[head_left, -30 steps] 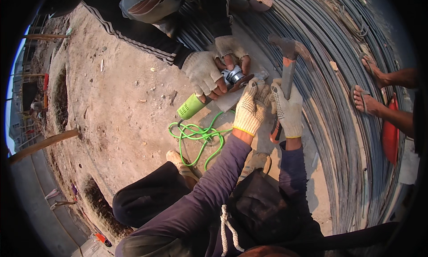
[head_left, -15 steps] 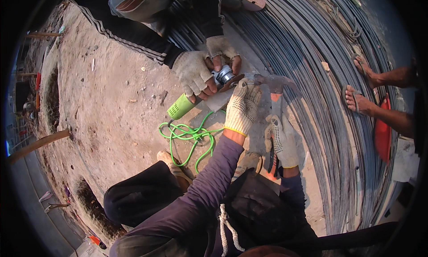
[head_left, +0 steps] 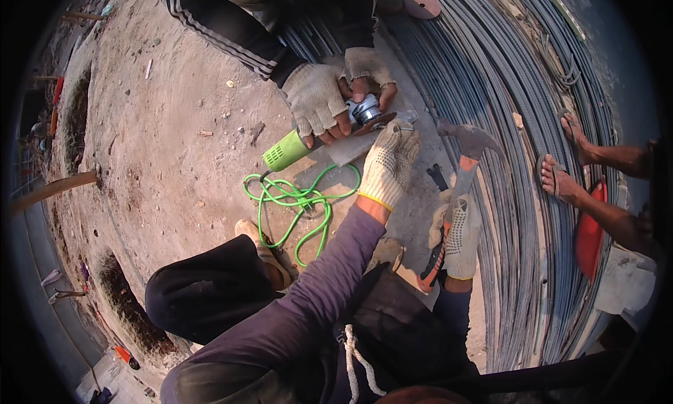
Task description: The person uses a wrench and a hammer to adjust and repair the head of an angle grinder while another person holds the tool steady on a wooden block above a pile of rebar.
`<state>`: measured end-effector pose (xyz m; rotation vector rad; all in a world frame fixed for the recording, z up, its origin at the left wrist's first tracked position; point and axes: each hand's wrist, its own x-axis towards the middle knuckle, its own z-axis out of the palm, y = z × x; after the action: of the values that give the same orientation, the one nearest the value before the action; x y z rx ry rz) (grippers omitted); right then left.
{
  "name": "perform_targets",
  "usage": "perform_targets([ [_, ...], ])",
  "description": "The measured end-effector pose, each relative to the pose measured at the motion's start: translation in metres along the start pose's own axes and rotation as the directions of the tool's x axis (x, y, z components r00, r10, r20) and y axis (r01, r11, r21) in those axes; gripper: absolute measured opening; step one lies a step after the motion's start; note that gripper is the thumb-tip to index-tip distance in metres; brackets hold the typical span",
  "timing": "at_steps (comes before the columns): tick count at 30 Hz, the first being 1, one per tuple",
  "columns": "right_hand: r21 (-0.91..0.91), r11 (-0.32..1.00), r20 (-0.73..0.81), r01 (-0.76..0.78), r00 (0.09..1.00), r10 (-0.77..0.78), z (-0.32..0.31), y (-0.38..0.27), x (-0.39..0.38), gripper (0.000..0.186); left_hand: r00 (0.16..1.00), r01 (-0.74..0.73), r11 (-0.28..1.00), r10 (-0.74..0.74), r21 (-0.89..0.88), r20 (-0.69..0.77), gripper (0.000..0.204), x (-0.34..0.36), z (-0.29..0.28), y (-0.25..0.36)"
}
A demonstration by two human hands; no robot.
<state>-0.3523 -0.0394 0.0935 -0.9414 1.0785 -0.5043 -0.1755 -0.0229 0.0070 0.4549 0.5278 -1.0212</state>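
Note:
My left hand [head_left: 390, 167], in a white dotted glove, is pinched round a small metal piece [head_left: 401, 125] close to the brown disc [head_left: 376, 125] of an angle grinder. The grinder's green body [head_left: 283, 151] lies in a co-worker's hands, in fingerless gloves [head_left: 317, 97], above a pale grey block [head_left: 348, 150]. To the right, my right hand [head_left: 461, 243], gloved alike, is wrapped round the orange and grey handle of a hammer [head_left: 475, 143]. The hammer stands head-up, leaning right over the rebar edge. The left hand's fingertips are partly hidden.
A green cord [head_left: 308, 202] lies looped on the dusty ground before my feet. Long rebar bundles [head_left: 519, 214] run down the right side. Another person's sandaled feet [head_left: 557, 176] stand on them, near a red object [head_left: 592, 232]. A loose disc [head_left: 422, 5] lies at the top.
The hammer and my right hand have shifted right, and the hammer's head has moved away from my left hand. The view has shifted slightly. My left hand stays near the grinder disc.

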Motion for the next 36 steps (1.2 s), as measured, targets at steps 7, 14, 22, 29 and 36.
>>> perform_targets([
  [7,0.672,0.646,0.249,0.362,0.711,-0.658,-0.052,-0.009,0.003,0.039,0.999,0.04,0.998,-0.039,-0.041,0.03,0.023,0.004,-0.005,-0.009],
  [14,0.564,0.824,0.067,-0.053,0.998,0.018,-0.037,0.042,0.01,0.043,1.0,0.023,1.0,-0.023,0.0,0.019,0.027,0.009,0.009,-0.004],
  [22,0.328,0.942,-0.016,0.075,0.997,-0.073,-0.013,0.012,0.001,0.049,0.995,0.013,0.992,-0.025,0.129,0.093,0.022,0.002,-0.011,-0.006],
  [29,0.205,0.979,0.002,0.017,1.0,-0.018,-0.013,0.022,0.003,0.04,0.99,-0.006,0.991,-0.013,0.133,0.143,0.019,0.004,-0.012,-0.003],
  [36,-0.536,0.787,0.096,0.305,0.949,-0.302,-0.012,0.044,0.018,0.032,0.988,0.044,0.997,-0.052,0.06,0.144,0.021,0.006,-0.011,-0.004],
])
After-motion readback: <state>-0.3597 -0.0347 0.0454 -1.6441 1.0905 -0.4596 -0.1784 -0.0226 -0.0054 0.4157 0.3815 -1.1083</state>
